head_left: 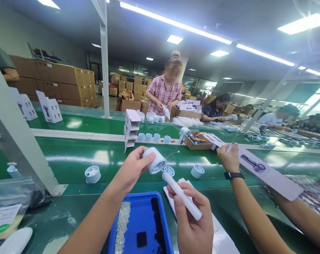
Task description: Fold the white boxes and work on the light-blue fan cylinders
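My left hand (130, 165) grips a pale blue-white round plastic housing (150, 158), its open end turned down toward the right. A thin reddish wire (172, 153) with a small connector sticks up behind it. My right hand (194, 225) is closed round a white pen-shaped tool (182, 195), whose narrow tip meets the housing's open end; the exact contact is too small to make out. Just behind the tip lies a round plastic part (169, 171). Below my hands sits a blue tray (135, 204) with clear small pieces, black pieces and a black square.
More plastic housings (92, 174) (197, 171) stand on the green belt (109, 158). A white box (131, 128), cups (156, 137) and a cardboard box (198, 141) of tools stand behind. A co-worker's hand (230, 158) holds a printed carton (268, 173) at right. A metal post (19, 130) rises at left.
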Tool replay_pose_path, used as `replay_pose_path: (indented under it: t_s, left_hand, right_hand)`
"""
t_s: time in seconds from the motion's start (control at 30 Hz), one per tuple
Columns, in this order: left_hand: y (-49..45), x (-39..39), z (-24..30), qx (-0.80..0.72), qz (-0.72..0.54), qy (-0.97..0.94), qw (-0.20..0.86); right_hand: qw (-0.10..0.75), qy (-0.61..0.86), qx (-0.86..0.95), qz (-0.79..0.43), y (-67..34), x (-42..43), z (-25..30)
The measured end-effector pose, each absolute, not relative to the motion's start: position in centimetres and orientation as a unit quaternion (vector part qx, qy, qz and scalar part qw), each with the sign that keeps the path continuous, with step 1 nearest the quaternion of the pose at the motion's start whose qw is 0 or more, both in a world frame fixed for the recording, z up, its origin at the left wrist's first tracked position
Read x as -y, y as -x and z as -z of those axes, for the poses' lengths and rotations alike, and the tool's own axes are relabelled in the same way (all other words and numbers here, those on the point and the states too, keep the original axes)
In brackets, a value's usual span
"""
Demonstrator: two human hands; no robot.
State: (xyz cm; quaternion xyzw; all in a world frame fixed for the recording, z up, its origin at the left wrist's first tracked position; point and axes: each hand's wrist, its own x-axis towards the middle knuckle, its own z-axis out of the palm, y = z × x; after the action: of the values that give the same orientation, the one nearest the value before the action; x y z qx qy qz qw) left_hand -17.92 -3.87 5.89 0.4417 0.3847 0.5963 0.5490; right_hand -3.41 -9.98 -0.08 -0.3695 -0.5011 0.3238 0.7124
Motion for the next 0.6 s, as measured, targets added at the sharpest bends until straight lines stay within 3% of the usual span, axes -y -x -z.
replay_pose_path:
  t_s: [0.4,0.6]
  left_hand:
    - [17.3,4.5,-6.2,-0.424,-0.538,-0.492,0.537]
    - [15.1,6.3,-5.9,-0.484,-0.655,-0.508,0.279]
  right_hand:
    - [0.686,0.361,0.536,-0.334,0.0,6.1,0.8]
    - [0.678,0.344,0.535,-0.368,-7.1,-4.4,-3.6]
